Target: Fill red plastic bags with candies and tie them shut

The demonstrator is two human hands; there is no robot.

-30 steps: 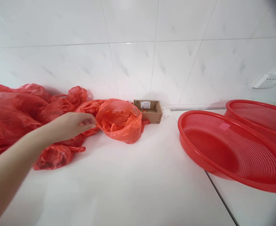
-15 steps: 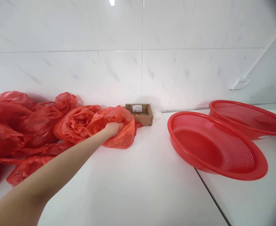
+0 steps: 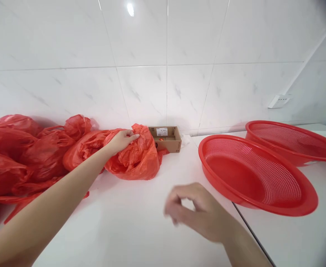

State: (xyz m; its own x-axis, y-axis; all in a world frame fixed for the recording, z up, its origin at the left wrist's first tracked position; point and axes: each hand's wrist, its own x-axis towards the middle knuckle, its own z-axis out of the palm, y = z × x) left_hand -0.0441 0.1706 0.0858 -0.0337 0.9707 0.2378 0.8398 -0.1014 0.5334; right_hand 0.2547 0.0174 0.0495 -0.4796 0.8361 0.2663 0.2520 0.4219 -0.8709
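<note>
My left hand (image 3: 123,140) pinches the upper rim of an open red plastic bag (image 3: 143,165) that stands near the wall. Crumpled red plastic fills the bag's mouth. My right hand (image 3: 198,209) is over the white table in front of the bag, touching nothing; its thumb and index finger curl together in a blurred pinch with nothing seen between them. Just behind the bag, on its right, sits a small open cardboard box (image 3: 174,146) with a white label and a small red item inside.
More red plastic bags (image 3: 47,148) are heaped along the left. On the right are a red perforated basket (image 3: 235,174) and a second one (image 3: 291,139) behind it. A seam runs through the white table (image 3: 140,230). A socket (image 3: 279,101) is on the tiled wall.
My left hand has come up out of the bag's mouth to its upper left rim, pulling red plastic upward. My right hand has entered from the lower right.
</note>
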